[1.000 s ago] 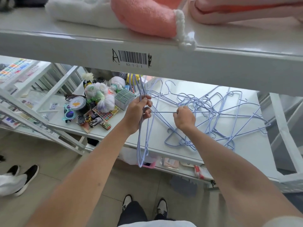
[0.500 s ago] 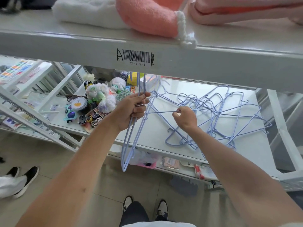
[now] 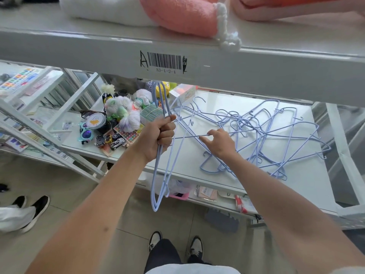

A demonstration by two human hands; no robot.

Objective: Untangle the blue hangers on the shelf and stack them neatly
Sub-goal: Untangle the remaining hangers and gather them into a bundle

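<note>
The left hand (image 3: 160, 137) grips a bundle of blue hangers (image 3: 161, 171). The right hand (image 3: 220, 143) pinches one hanger wire (image 3: 187, 136) beside the tangled pile (image 3: 276, 139) on the shelf (image 3: 308, 186).

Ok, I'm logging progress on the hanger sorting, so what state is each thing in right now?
left hand: fist gripping a bunch of hangers.
held hangers: gathered together, hanging down past the shelf edge.
right hand: pinching one hanger wire.
pinched hanger: partly lifted, one end in the pile.
hanger pile: tangled, lying on the shelf.
toy clutter: untouched, on the shelf's left part.
</note>
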